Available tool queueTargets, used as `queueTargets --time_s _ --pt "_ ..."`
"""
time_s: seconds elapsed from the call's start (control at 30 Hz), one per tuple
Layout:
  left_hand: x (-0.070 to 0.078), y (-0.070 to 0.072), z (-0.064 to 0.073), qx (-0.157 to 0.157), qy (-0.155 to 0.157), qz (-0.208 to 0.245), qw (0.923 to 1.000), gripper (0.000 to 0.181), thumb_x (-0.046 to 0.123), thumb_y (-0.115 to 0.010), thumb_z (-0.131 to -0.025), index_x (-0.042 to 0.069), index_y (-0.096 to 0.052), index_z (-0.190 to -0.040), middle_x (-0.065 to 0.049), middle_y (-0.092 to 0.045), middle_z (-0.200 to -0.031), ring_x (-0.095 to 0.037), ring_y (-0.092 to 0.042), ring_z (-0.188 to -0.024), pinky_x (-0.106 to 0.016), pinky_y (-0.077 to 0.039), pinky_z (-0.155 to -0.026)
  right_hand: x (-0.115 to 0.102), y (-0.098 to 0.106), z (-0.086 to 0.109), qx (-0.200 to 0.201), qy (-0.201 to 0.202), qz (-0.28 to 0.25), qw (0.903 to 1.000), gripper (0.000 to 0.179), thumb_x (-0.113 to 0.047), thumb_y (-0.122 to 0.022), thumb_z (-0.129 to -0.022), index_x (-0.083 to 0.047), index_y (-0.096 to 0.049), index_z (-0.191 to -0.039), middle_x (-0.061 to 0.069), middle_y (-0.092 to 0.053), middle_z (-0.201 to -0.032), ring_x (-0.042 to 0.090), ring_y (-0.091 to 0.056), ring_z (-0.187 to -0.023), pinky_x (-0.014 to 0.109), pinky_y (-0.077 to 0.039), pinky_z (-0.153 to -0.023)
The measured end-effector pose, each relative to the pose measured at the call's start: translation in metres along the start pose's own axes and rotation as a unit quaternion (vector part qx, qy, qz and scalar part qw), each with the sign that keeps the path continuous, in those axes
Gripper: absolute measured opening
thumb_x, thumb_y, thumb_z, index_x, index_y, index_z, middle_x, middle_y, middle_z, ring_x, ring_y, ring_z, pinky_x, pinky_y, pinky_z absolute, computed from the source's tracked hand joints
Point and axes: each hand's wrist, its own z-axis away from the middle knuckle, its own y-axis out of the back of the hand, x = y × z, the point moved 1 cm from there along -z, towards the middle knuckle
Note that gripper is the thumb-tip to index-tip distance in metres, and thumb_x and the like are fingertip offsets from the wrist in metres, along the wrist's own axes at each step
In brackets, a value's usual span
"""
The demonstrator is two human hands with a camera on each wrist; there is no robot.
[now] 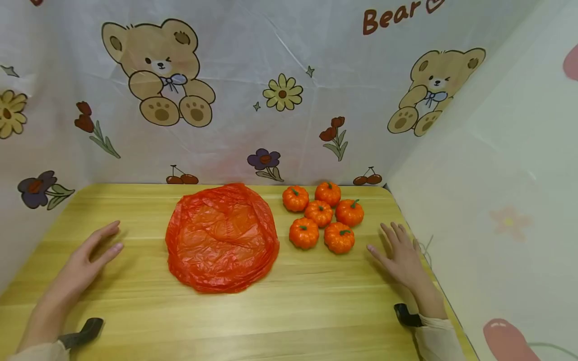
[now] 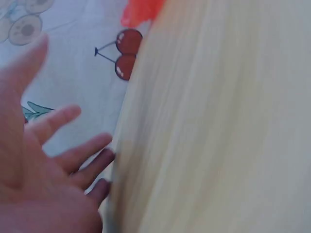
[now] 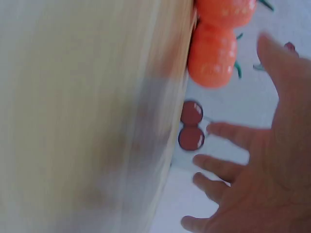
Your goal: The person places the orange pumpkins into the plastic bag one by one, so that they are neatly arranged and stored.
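Note:
A red plastic bag (image 1: pixel 223 235) lies spread in a round shape on the wooden table, its edge gathered up into a crumpled rim. To its right sit several small orange pumpkins (image 1: pixel 319 214) with green stems, grouped close together. My left hand (image 1: pixel 83 260) is off to the left of the bag, fingers extended and holding nothing. On the far side, my right hand (image 1: pixel 402 258) is to the right of the pumpkins, fingers spread, also holding nothing. The right wrist view shows two pumpkins (image 3: pixel 212 56) beyond the thumb; a bit of the red bag (image 2: pixel 141 10) shows in the left wrist view.
The wooden table (image 1: pixel 298 311) ends at a cloth backdrop (image 1: pixel 235 100) printed with bears and flowers. Another stretch of the cloth (image 1: pixel 506 165) borders the table's right side. Each wrist wears a black strap (image 1: pixel 86 333).

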Motion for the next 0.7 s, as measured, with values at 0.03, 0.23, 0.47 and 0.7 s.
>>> queueTargets --time_s 0.03,0.23,0.47,0.7 --pt "-0.003 -0.001 0.0 0.012 0.001 0.003 0.9999 0.066 0.028 -0.055 -0.11 0.026 -0.026 -0.169 0.016 -0.032 -0.169 0.012 -0.013 -0.15 -0.022 -0.001 -0.127 -0.002 0.0 -0.001 0.004 -0.003 -0.016 0.9999 0.075 -0.047 -0.062 -0.103 -0.003 -0.04 -0.159 0.033 -0.032 -0.164 0.058 -0.026 -0.151 0.084 -0.019 -0.112" --pt "-0.004 -0.02 -0.008 0.096 -0.02 0.004 0.9952 0.059 0.023 -0.064 -0.106 0.018 -0.044 -0.161 0.02 -0.057 -0.145 0.015 -0.039 -0.134 0.004 -0.02 -0.1 -0.019 -0.002 -0.001 0.031 -0.018 -0.107 0.9937 0.057 -0.038 -0.053 -0.11 0.002 -0.05 -0.152 0.031 -0.053 -0.149 0.053 -0.046 -0.139 0.07 -0.036 -0.111" --pt "0.014 -0.051 -0.021 0.124 -0.054 0.012 0.9907 0.054 0.018 -0.069 -0.103 0.009 -0.053 -0.153 0.007 -0.063 -0.131 0.002 -0.054 -0.112 -0.009 -0.035 -0.091 -0.04 -0.006 -0.001 0.057 -0.007 -0.167 0.9844 0.044 -0.03 -0.057 -0.11 0.001 -0.061 -0.141 0.021 -0.069 -0.133 0.039 -0.064 -0.123 0.056 -0.049 -0.105" --pt "0.021 -0.067 -0.036 0.131 -0.063 0.013 0.9893 0.052 0.015 -0.069 -0.102 0.007 -0.054 -0.151 -0.015 -0.057 -0.131 -0.01 -0.053 -0.11 -0.014 -0.035 -0.089 -0.056 -0.014 -0.004 0.039 0.005 -0.188 0.9814 0.044 -0.03 -0.061 -0.108 -0.003 -0.061 -0.142 0.02 -0.069 -0.133 0.037 -0.064 -0.125 0.056 -0.049 -0.105"
